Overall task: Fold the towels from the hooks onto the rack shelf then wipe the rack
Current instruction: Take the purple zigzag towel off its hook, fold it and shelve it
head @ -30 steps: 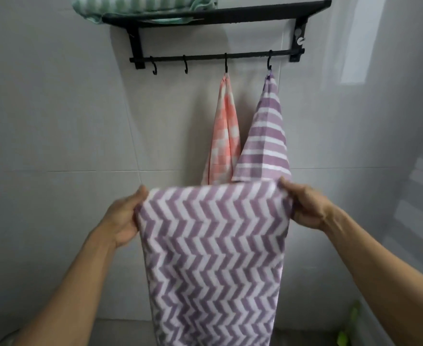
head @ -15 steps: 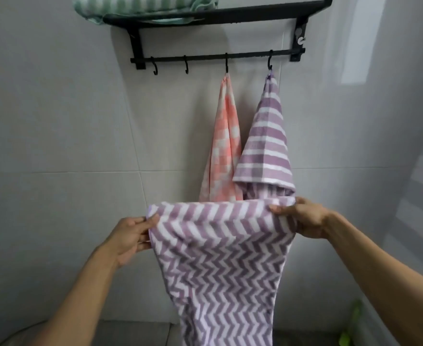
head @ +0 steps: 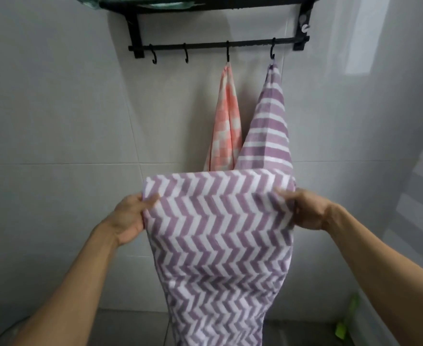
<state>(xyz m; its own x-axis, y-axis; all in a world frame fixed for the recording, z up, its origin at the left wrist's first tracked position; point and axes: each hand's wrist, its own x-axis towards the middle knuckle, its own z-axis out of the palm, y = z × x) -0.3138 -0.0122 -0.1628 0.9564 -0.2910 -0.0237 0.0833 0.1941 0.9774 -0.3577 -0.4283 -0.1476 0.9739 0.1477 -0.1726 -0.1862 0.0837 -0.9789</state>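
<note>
From the head view, gripped below the black rack (head: 213, 47): chevron towel (head: 220, 236), left hand (head: 130, 218) pinching one top corner, right hand (head: 305, 211) the other; best kept level and taut, corners matched before folding, clear of the pink towel (head: 226, 126) and striped towel (head: 267, 131) hanging from the rack's hooks.

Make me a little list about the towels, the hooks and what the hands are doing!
held towel: purple zigzag towel, stretched between both hands, lower part hanging down
left hand: pinches the towel's left top edge
right hand: pinches the right top edge
hanging towels: orange checked towel and purple striped towel, each on its own hook
bare hooks: two, at the left of the black rack
shelf: a green towel on top, mostly cut off
</note>
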